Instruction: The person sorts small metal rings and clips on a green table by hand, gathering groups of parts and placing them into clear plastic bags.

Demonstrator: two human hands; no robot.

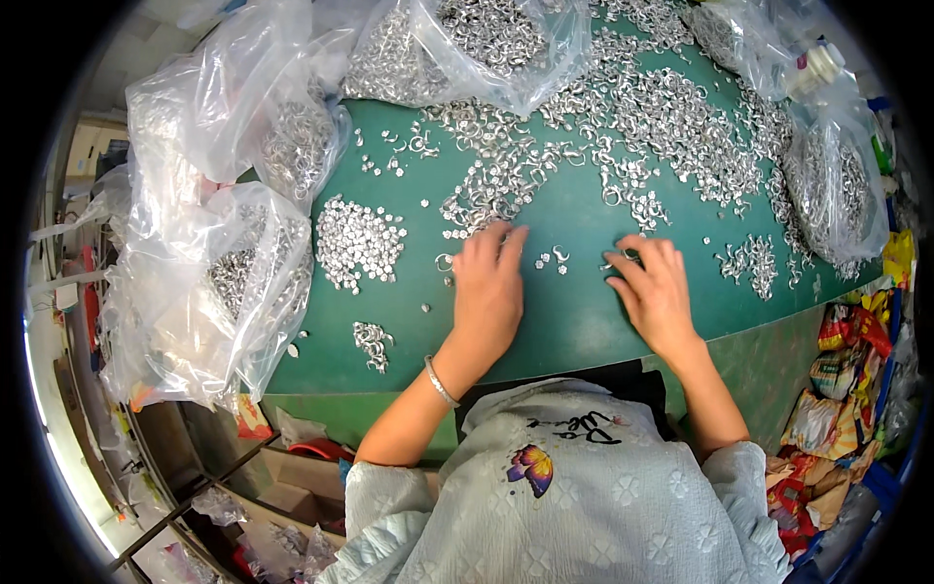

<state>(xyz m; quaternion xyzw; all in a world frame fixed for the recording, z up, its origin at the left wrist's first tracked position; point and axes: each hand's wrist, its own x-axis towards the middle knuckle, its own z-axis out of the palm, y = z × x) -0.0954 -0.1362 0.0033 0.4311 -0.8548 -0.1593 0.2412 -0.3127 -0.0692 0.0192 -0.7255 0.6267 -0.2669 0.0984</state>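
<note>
My left hand [489, 297] rests on the green tabletop with its fingers stretched out. Its fingertips touch the near edge of a pile of small silver hook-shaped metal pieces [486, 185]. To the right, my right hand [657, 292] is bent, thumb and index finger close together on a small curved silver metal piece [606, 265], partly hidden by the fingers. Between the hands lie a few loose silver pieces [561, 257]. Left of my left hand is a cluster of small round, flower-like silver pieces [358, 243], with a smaller heap of silver pieces [372, 343] nearer me.
Clear plastic bags [224, 263] of silver parts crowd the left side; another bag [467, 49] sits at the back and one more [832, 195] at the right. A small group of parts [749, 263] lies right of my right hand. Colourful packets [827, 409] fill the lower right.
</note>
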